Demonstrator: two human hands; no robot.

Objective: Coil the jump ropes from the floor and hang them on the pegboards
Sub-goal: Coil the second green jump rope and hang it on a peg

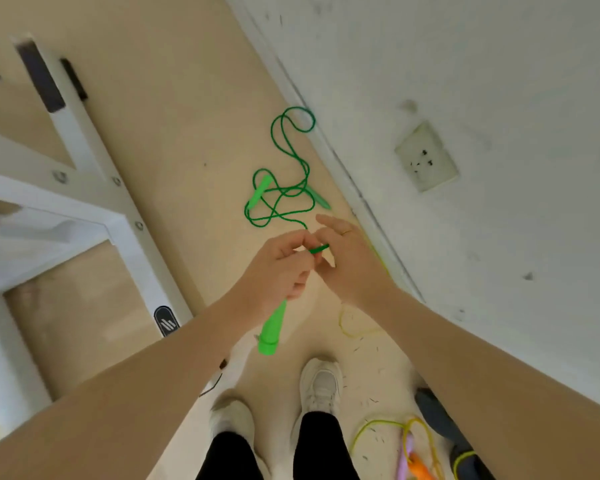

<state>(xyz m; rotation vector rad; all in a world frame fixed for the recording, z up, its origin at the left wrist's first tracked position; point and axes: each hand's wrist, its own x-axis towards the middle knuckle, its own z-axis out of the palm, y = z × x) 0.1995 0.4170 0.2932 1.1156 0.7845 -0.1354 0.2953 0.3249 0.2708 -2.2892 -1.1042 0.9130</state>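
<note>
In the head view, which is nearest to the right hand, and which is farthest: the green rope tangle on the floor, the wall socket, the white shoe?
From the right hand:
1. Green rope tangle, on the floor just beyond the hand.
2. White shoe, below the hand, near the bottom of the view.
3. Wall socket, up on the wall to the right.

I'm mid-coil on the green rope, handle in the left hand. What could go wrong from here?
1. The green rope on the floor crosses over itself around two green handles; pulling may tighten a knot.
2. The loose cord could snag on the white frame nearby.
3. A yellow rope lies close to the white shoes; stepping could trip you.
</note>
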